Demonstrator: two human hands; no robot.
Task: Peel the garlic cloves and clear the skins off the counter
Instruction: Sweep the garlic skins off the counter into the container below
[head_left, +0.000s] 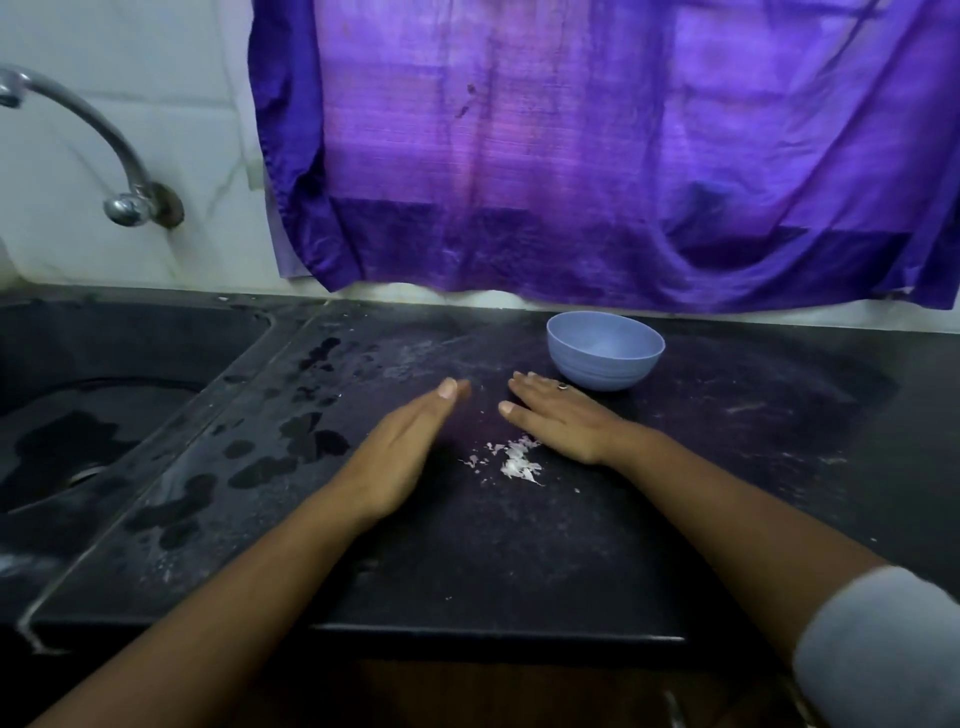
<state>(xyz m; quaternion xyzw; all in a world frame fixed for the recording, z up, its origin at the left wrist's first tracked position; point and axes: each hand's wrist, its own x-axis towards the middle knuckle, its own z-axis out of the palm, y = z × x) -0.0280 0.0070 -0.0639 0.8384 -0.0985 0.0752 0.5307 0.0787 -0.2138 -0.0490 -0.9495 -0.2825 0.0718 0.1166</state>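
left hand (410, 441) on edge, right hand (558, 418) flat, flanking skins (514, 462)

Ahead of you hangs a purple curtain (597, 156), covering most of the white tiled wall (156, 78). To your left, a curved chrome tap (88, 135) juts from that wall over a dark sink (104, 405), with wet patches (306, 441) just beside the basin.

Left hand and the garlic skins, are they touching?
Apart. The head view shows bare dark counter between the left hand and the garlic skins.
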